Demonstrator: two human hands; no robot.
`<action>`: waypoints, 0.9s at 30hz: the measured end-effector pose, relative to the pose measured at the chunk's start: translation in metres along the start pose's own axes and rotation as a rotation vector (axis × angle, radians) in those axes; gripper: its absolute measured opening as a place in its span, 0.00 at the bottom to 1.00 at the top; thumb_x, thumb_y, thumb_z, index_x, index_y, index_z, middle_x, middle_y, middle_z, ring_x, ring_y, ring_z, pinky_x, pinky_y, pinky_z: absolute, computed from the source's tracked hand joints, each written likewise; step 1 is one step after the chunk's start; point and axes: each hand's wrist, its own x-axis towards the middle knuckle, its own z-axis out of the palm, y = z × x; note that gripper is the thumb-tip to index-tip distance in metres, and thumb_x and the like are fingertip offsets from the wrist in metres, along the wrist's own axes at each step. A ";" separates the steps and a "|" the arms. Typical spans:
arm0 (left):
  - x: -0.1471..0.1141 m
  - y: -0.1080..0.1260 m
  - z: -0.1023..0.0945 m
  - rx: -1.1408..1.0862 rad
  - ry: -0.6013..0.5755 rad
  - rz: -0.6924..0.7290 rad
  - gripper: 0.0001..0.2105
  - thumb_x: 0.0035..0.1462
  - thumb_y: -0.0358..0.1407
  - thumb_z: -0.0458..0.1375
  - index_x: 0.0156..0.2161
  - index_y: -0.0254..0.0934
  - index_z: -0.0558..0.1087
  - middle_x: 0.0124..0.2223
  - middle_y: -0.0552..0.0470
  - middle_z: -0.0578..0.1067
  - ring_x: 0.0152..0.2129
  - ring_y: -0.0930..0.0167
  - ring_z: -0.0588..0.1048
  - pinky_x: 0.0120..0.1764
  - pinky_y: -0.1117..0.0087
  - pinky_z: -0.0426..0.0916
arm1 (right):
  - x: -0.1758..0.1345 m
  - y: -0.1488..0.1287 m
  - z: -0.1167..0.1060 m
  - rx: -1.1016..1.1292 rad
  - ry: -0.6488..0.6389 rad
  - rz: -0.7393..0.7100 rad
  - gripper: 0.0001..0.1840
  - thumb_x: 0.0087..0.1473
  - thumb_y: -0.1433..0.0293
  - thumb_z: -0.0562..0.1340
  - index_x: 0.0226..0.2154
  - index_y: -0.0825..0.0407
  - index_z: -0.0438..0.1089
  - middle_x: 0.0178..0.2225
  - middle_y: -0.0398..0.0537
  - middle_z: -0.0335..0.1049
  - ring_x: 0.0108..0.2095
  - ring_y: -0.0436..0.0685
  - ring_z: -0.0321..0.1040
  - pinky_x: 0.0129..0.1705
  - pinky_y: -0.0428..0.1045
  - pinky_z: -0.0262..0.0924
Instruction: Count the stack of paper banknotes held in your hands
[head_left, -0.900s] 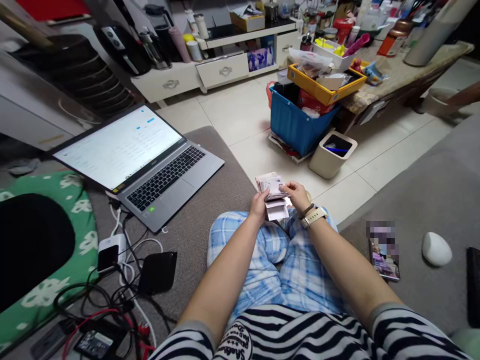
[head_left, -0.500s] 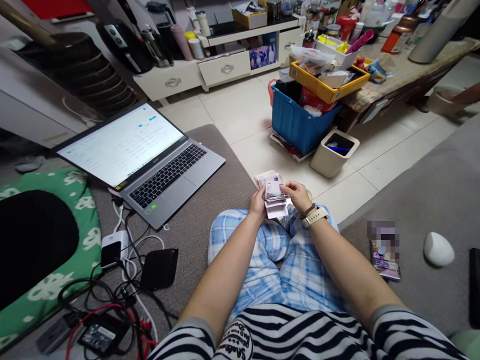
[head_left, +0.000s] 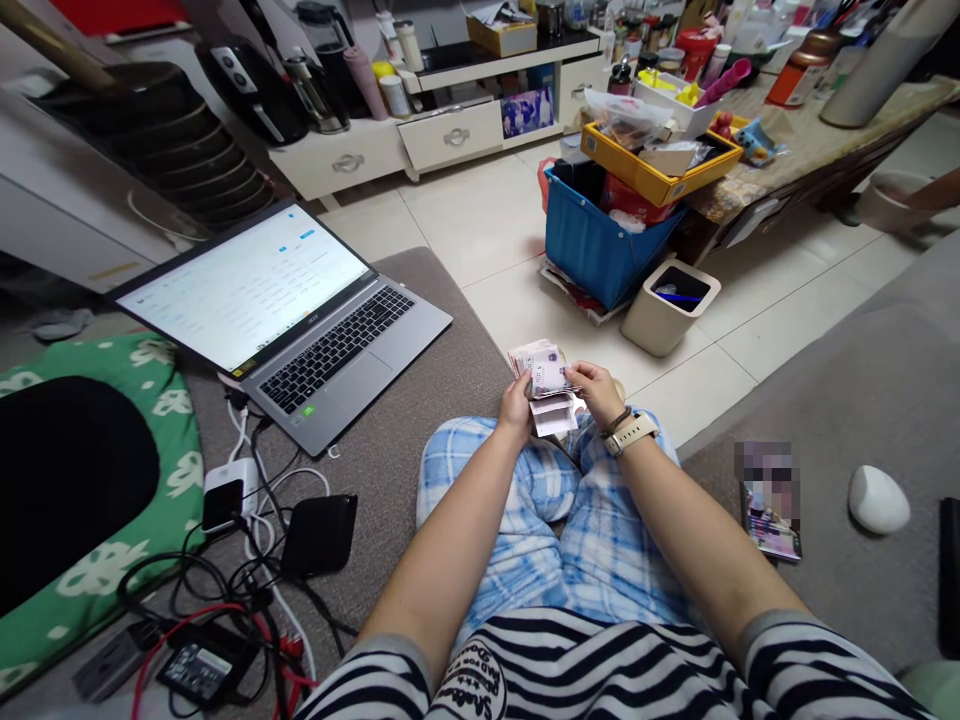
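A fanned stack of banknotes is held up above my lap, between both hands. My left hand is closed round the left side of the stack, its thumb on top. On the right side, my right hand pinches the edge of the upper notes between thumb and fingers. Lower notes hang down below the hands, pale side showing. A beige watch and a dark bracelet are on my right wrist. Below lie my crossed legs in blue plaid trousers.
An open laptop stands on the grey sofa to the left, near tangled cables and a black pouch. Ahead are a beige bin and a loaded blue crate. A phone-like item and a white mouse lie right.
The notes and fingers have shifted very slightly; both hands keep their hold on the stack. Nothing else has visibly moved apart from a tiny shift of the view.
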 end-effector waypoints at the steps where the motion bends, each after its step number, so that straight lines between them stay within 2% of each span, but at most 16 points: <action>1: -0.001 0.000 0.001 -0.002 0.004 0.001 0.11 0.54 0.37 0.63 0.39 0.31 0.77 0.34 0.47 0.82 0.34 0.63 0.81 0.46 0.61 0.73 | 0.000 -0.001 0.000 0.004 0.003 -0.002 0.29 0.33 0.43 0.72 0.24 0.50 0.68 0.21 0.40 0.60 0.22 0.50 0.53 0.25 0.47 0.49; 8: 0.001 0.000 -0.001 0.011 -0.038 0.015 0.09 0.53 0.37 0.63 0.35 0.32 0.78 0.32 0.47 0.82 0.29 0.66 0.80 0.42 0.65 0.73 | -0.003 -0.004 0.000 0.035 -0.040 0.019 0.28 0.40 0.42 0.69 0.25 0.51 0.69 0.21 0.44 0.67 0.22 0.52 0.59 0.25 0.48 0.52; 13: 0.000 0.000 -0.001 0.017 -0.040 0.029 0.09 0.48 0.35 0.65 0.34 0.32 0.77 0.30 0.49 0.81 0.28 0.66 0.80 0.40 0.66 0.73 | -0.004 -0.005 0.001 0.032 0.022 -0.021 0.30 0.34 0.45 0.74 0.22 0.50 0.66 0.19 0.41 0.64 0.22 0.50 0.57 0.26 0.47 0.51; 17: -0.005 0.002 0.001 0.018 -0.054 0.019 0.10 0.43 0.33 0.67 0.33 0.33 0.77 0.29 0.50 0.81 0.29 0.65 0.79 0.40 0.64 0.73 | -0.001 -0.004 0.001 0.037 0.107 -0.027 0.33 0.28 0.44 0.76 0.22 0.51 0.64 0.18 0.37 0.59 0.20 0.47 0.51 0.24 0.46 0.45; 21: -0.007 0.003 0.002 0.032 -0.053 0.010 0.10 0.41 0.32 0.67 0.32 0.32 0.77 0.30 0.49 0.81 0.29 0.64 0.79 0.40 0.63 0.72 | 0.002 -0.001 -0.001 0.015 0.094 -0.006 0.32 0.30 0.43 0.75 0.21 0.51 0.66 0.18 0.37 0.58 0.21 0.47 0.49 0.24 0.47 0.45; 27: -0.005 0.001 -0.001 0.062 -0.037 0.007 0.12 0.41 0.34 0.68 0.35 0.33 0.76 0.30 0.49 0.80 0.31 0.63 0.79 0.43 0.61 0.70 | 0.002 0.000 -0.002 0.001 0.098 0.008 0.29 0.29 0.47 0.75 0.20 0.51 0.67 0.19 0.38 0.59 0.23 0.49 0.53 0.26 0.47 0.48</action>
